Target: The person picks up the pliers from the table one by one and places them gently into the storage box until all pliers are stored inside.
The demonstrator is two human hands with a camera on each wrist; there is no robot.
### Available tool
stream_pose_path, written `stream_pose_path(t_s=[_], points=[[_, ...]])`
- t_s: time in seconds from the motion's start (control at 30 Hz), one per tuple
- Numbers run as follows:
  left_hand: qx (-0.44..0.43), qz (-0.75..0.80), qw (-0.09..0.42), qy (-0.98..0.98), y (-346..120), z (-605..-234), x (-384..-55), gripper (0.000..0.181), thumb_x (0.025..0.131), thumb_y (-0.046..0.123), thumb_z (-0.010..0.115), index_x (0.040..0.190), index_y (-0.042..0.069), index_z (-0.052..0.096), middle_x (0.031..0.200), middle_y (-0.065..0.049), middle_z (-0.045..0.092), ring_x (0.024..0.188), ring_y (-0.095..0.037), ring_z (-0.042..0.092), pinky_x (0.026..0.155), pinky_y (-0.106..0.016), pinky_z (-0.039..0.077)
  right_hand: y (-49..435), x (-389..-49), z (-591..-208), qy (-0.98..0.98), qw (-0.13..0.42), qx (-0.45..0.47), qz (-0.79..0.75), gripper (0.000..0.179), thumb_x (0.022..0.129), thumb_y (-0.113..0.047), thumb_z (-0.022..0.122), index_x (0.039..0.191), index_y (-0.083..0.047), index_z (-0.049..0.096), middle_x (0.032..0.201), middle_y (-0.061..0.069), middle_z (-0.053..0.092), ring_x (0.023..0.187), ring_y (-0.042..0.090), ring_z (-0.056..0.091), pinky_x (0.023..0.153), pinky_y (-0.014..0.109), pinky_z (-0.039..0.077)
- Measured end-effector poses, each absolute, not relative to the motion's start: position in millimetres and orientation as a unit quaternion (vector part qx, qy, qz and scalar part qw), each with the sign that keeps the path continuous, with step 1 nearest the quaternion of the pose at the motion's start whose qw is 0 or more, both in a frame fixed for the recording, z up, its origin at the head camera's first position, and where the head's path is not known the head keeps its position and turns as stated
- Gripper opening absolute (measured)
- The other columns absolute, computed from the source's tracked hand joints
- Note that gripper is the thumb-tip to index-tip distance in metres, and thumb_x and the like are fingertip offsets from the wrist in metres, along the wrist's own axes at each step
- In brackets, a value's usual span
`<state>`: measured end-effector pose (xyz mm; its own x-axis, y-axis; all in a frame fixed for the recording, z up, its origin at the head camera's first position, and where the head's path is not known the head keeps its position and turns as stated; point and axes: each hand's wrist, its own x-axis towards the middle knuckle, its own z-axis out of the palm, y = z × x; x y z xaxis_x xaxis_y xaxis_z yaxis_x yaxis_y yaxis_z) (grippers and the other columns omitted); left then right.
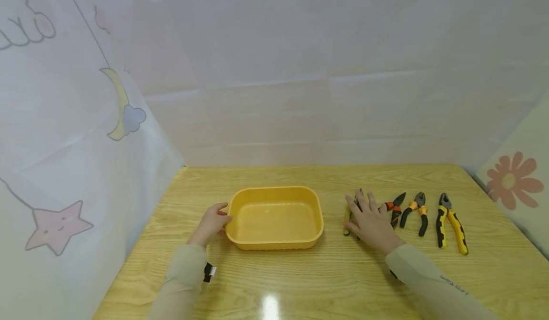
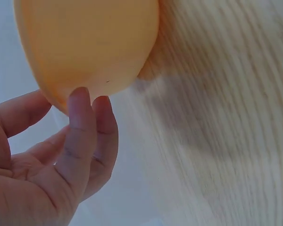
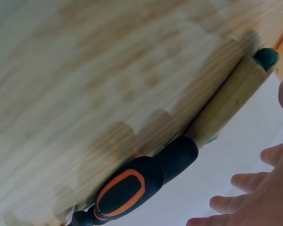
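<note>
At the left end of a yellow plastic basin (image 1: 274,242), my left hand (image 1: 212,222) pinches the rim. In the left wrist view, the thumb lies at the basin's edge and the fingertips (image 2: 79,103) rest against its wall. My right hand (image 1: 371,222) is spread, palm down, over pliers with a yellow-green handle (image 1: 346,222), which it partly hides. Its fingers (image 3: 247,182) are straight and apart from the tools in the right wrist view. There, a black and orange handle (image 3: 122,190) lies in line with the yellow-green one.
Right of that hand lie pointed-nose pliers (image 1: 399,200) with red-orange and black grips, pliers (image 1: 420,198) with orange and black grips, and larger yellow and black pliers (image 1: 459,232). The wooden table (image 1: 274,177) backs onto a pale fabric wall (image 1: 266,96).
</note>
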<state>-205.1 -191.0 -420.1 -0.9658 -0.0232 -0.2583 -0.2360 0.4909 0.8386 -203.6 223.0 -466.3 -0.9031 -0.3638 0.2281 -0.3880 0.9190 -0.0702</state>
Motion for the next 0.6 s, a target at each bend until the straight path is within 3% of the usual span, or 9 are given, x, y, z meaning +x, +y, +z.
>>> stream_pose_path(t_s=[0.17, 0.37, 0.6], points=[[-0.082, 0.522, 0.143, 0.837, -195.4, -416.3, -211.1, 0.051, 0.096, 0.002, 0.053, 0.144, -0.008, 0.037, 0.126, -0.031, 0.053, 0.088, -0.03, 0.063, 0.069, -0.036, 0.057, 225.1, -203.9, -468.1, -0.975, 0.092, 0.19, 0.07, 0.071, 0.092, -0.036, 0.067, 0.147, -0.001, 0.038, 0.15, 0.033, 0.024, 0.133, 0.059, 0.022, 0.092, 0.078, 0.028], [-0.094, 0.558, 0.185, 0.804, -200.0, -415.6, -218.2, 0.052, 0.096, 0.0, 0.054, 0.145, -0.007, 0.036, 0.106, -0.024, 0.062, 0.072, -0.019, 0.063, 0.058, -0.025, 0.055, 227.3, -203.1, -469.8, -0.976, 0.074, 0.189, 0.077, 0.071, 0.092, -0.036, 0.066, 0.147, -0.001, 0.038, 0.15, 0.033, 0.024, 0.133, 0.058, 0.023, 0.092, 0.078, 0.028], [-0.106, 0.589, 0.193, 0.777, -204.4, -417.7, -218.3, 0.053, 0.096, -0.003, 0.053, 0.146, -0.006, 0.035, 0.101, -0.022, 0.063, 0.066, -0.016, 0.063, 0.053, -0.023, 0.053, 224.4, -205.2, -469.0, -0.973, 0.08, 0.196, 0.09, 0.071, 0.093, -0.035, 0.066, 0.147, 0.0, 0.037, 0.149, 0.035, 0.025, 0.131, 0.06, 0.023, 0.09, 0.079, 0.029]])
